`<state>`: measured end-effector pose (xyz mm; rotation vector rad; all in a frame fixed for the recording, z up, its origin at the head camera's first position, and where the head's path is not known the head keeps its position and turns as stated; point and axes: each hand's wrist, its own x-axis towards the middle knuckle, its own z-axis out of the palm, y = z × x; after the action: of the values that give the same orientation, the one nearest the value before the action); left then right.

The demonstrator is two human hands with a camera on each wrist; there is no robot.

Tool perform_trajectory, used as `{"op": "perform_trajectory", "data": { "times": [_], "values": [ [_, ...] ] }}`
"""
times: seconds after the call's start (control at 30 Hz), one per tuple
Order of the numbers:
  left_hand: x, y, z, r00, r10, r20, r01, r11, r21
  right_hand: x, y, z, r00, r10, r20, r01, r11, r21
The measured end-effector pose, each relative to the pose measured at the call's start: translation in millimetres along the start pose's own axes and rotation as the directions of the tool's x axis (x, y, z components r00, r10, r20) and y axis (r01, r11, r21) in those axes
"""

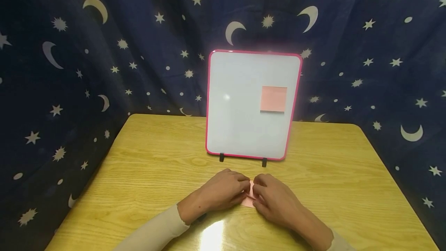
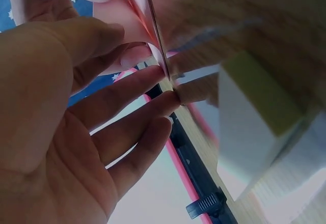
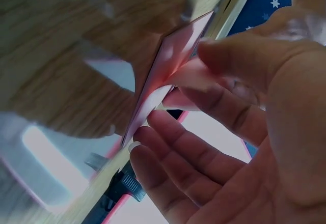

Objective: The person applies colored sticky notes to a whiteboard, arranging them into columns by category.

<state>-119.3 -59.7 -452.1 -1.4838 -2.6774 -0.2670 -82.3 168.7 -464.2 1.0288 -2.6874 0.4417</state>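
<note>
A pink square of paper [image 1: 248, 202], like a sticky note, lies on the table between the two hands, with part of it raised along a crease. My left hand [image 1: 226, 189] pinches the raised part [image 2: 114, 15] between thumb and forefinger. From the other side my right hand [image 1: 277, 200] pinches it too, thumb in front and forefinger behind. The other fingers of both hands curve loosely, their tips at the paper's far edge or on the table. In the right wrist view the paper's flat part [image 3: 175, 48] shows on the glossy tabletop. Fingers cover much of the paper.
Behind the hands a white board [image 1: 240, 127] with a pink frame stands upright on black feet [image 1: 264, 162]. Another pink sticky note [image 1: 273, 98] is stuck to its right side. A dark curtain [image 1: 139, 30] with moons and stars surrounds the wooden table [image 1: 156, 146].
</note>
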Motion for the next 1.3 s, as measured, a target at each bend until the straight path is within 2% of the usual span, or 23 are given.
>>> {"op": "perform_trajectory", "data": {
  "times": [0.57, 0.9, 1.13, 1.3],
  "values": [
    [-4.5, -3.4, -0.7, 1.000, -0.010, 0.001, 0.010, 1.000, -0.028, 0.9, 4.6, 6.4, 0.997, -0.008, -0.081, 0.008, 1.000, 0.000],
    [-10.4, -3.3, -6.6, 0.995, 0.038, -0.091, -0.040, 0.999, -0.023, 1.1, 5.0, 6.8, 0.997, -0.008, -0.080, 0.009, 1.000, 0.013],
    [-18.9, 1.6, -18.4, 0.994, 0.034, -0.106, -0.037, 0.999, -0.024, 1.1, 4.4, 6.8, 0.995, -0.007, -0.095, 0.008, 1.000, 0.011],
    [-22.7, 6.5, -24.7, 0.989, 0.068, -0.130, -0.066, 0.998, 0.016, 1.4, 4.4, 7.7, 0.996, 0.006, -0.088, -0.006, 1.000, 0.004]
  ]
}}
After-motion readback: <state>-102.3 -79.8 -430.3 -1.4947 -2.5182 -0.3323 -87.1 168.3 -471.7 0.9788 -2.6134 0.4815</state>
